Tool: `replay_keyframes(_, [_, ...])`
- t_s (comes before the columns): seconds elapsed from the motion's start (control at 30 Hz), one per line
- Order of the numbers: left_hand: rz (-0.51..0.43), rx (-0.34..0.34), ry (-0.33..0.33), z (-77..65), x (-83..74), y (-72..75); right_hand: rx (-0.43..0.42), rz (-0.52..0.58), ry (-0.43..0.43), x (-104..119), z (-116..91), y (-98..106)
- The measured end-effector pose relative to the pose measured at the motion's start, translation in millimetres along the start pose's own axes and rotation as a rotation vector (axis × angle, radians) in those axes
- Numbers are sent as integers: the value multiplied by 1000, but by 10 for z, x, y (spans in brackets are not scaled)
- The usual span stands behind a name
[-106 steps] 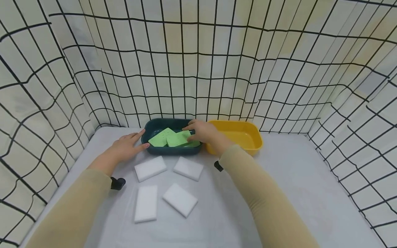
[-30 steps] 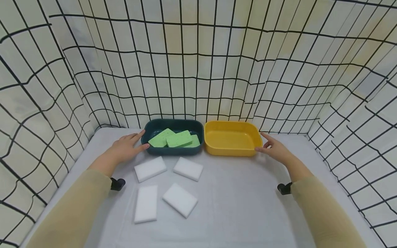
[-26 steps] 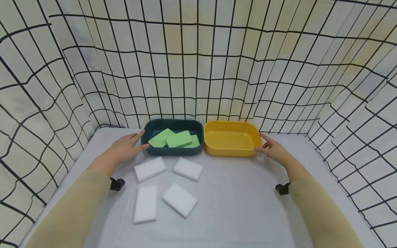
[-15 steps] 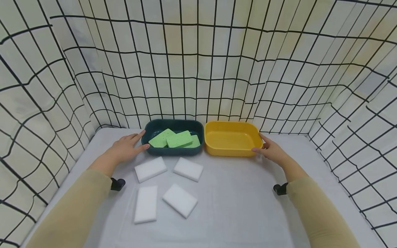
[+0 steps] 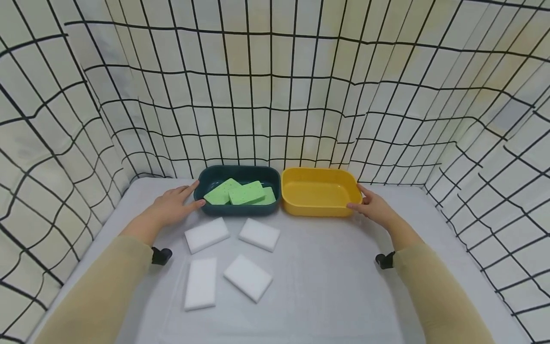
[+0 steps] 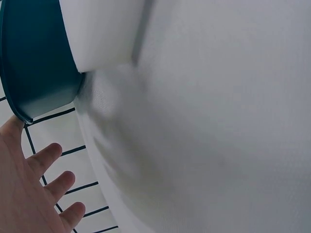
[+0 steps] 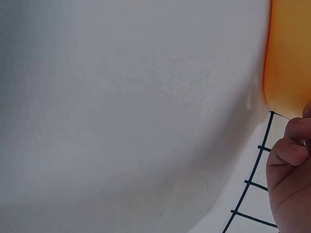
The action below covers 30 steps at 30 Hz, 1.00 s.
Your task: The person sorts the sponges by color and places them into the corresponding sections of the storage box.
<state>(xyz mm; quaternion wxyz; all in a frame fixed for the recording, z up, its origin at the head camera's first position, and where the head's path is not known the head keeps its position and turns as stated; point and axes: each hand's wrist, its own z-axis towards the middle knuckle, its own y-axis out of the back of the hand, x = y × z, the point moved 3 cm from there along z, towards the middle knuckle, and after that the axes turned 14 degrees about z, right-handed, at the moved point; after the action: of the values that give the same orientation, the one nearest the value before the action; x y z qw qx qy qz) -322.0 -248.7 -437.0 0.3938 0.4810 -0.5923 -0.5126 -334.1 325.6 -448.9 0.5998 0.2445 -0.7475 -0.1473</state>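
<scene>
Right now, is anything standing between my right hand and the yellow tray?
Nothing visible. In the head view your right hand is at the right end of the yellow tray; the white blocks lie off to the left, in front of the teal tray.

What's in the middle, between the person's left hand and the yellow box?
In the head view, the dark teal box, with green blocks inside, sits between the left hand and the yellow box.

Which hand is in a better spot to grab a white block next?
Probably the left hand: it touches the left end of the teal tray, close to the nearest white block. The right hand is at the right end of the yellow tray, farther from all four blocks.
</scene>
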Motion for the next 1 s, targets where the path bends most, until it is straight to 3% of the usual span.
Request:
replay_keyframes(0.57, [-20, -20, 8, -36, 30, 33, 20, 0, -4, 24, 27, 6])
replay_keyframes(1.0, [-44, -76, -18, -213, 22, 168, 32, -24, -25, 68, -5, 0])
